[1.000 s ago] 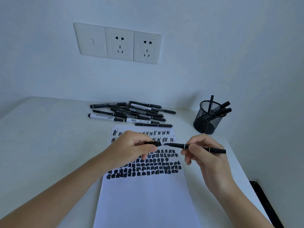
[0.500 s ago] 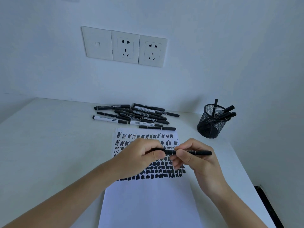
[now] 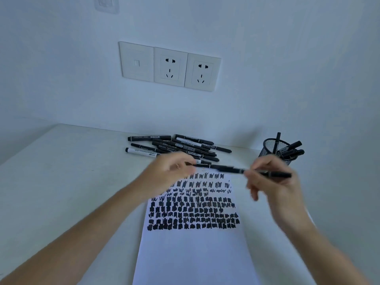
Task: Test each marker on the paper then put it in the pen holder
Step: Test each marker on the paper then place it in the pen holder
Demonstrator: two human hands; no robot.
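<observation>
My right hand (image 3: pixel 273 188) pinches a capped black marker (image 3: pixel 278 174) and holds it level above the top right corner of the paper (image 3: pixel 195 256). The marker is just in front of the black mesh pen holder (image 3: pixel 271 148), which stands at the back right with a few markers in it. My left hand (image 3: pixel 166 173) is blurred. Its fingers are loosely curled and hold nothing, right beside the nearest marker of the pile of black markers (image 3: pixel 181 146) behind the paper. Rows of black test scribbles cover the paper's upper half.
The white table (image 3: pixel 72 171) ends at a wall behind the pile, where a switch and two sockets (image 3: pixel 170 66) are mounted. The table's right edge runs close behind my right forearm. A small clear plate is fixed high on the wall.
Both hands were pushing the cap onto the marker. My left hand has let go and moved back toward the pile. My right hand has carried the capped marker right, toward the pen holder.
</observation>
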